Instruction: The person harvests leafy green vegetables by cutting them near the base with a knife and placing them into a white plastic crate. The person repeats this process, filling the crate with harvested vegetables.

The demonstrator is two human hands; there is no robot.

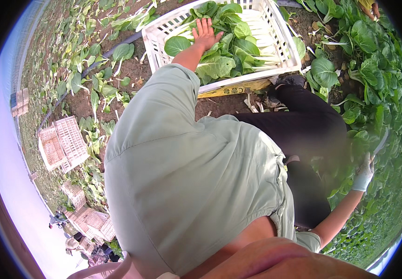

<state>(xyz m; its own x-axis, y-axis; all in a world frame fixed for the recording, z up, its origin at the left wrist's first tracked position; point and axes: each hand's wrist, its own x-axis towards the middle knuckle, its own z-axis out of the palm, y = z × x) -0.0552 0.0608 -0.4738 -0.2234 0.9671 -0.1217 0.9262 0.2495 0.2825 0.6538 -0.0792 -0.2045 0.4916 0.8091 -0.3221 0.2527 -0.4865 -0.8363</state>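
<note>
My left hand (pixel 206 35), bare with its fingers spread, rests palm down on leafy greens (pixel 227 50) in a white plastic crate (pixel 248 75). The greens look like bok choy, with dark leaves towards the middle and white stalks along the right side. On the far right, my right hand (pixel 364 172) wears a pale glove and is closed around a knife (pixel 382 143). Its blade points up and right over the growing plants (pixel 389 188). The glove hides most of the handle.
My bent leg (pixel 298 118) lies just below the crate. Cut leaves litter the soil, crossed by a dark hose (pixel 110 50). White crates (pixel 65 143) stand at left, with people (pixel 99 254) beyond the lower ones. Another person's hands (pixel 372 12) show at top right.
</note>
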